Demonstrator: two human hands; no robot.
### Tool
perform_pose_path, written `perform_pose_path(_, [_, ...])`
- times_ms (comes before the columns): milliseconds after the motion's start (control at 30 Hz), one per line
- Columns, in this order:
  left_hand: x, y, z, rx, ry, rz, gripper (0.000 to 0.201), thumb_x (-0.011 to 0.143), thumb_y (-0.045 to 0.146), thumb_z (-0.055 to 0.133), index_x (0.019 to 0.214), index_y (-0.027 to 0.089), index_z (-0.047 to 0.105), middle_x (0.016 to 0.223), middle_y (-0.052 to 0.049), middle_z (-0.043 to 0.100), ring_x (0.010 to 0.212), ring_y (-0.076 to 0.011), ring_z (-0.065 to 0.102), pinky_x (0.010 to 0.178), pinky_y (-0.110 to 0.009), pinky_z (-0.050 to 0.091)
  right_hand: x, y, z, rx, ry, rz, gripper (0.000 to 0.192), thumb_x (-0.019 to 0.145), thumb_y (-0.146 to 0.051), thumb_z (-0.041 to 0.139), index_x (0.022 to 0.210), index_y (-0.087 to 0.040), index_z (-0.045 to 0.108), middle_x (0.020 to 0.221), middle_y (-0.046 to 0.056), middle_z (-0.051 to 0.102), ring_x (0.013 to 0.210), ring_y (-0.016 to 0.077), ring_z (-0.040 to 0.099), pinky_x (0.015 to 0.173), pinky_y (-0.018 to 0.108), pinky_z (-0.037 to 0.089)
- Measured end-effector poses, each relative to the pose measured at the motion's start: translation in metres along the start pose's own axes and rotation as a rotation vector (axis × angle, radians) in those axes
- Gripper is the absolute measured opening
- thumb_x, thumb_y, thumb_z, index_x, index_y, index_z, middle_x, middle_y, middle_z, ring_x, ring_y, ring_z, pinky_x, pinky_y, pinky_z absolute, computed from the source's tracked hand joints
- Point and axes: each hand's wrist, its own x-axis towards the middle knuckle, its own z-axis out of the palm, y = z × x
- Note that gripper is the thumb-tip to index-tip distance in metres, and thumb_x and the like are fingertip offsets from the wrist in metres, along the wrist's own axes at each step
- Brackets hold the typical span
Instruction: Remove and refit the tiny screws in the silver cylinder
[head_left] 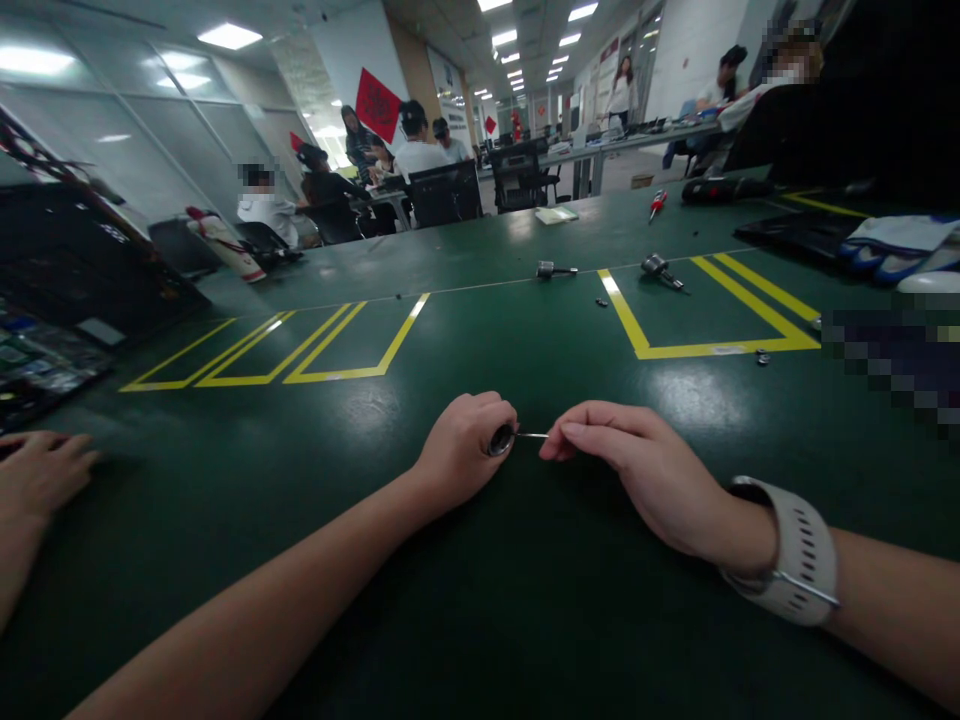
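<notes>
Left hand (461, 450) fisted around driver (501, 439)

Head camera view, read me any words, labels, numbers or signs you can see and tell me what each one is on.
No text can be read.
Red diamond sign on the wall: has a dark mark, too blurred to read.
Wall posters at the back: print too small.
Open laptop at the left: labels inside too small.
Watch band, small tool in the left hand: no markings visible.
</notes>
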Motion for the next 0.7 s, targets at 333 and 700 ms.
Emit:
perform_pose_path(333, [0.0004, -0.0067, 0.0049, -0.106, 0.115, -0.045, 0.011, 0.079, 0.017, 0.055, 0.068, 0.017, 0.050, 0.067, 0.001, 0.053, 0.061, -0.0116, 0.050, 0.055, -0.024, 0.036, 0.0045, 0.0017, -0.0015, 0.276, 0.035, 0.090, 0.016, 0.081, -0.021, 0.054, 0.073, -0.015, 0.067, 0.077, 0.004, 0.068, 0.077, 0.0168, 0.061, 0.077, 0.033, 0.044])
perform_pose_path(700, [0.0008, -0.0018, 0.0009, -0.035, 0.120, -0.112, 0.010, 0.077, 0.018, 0.057, 0.071, 0.018, 0.049, 0.069, 0.001, 0.053, 0.063, -0.0134, 0.049, 0.056, -0.025, 0.037, 0.0023, 0.0048, -0.0019, 0.203, 0.127, -0.014, 0.017, 0.079, -0.020, 0.053, 0.067, -0.017, 0.064, 0.068, 0.002, 0.062, 0.069, 0.0166, 0.057, 0.070, 0.033, 0.042])
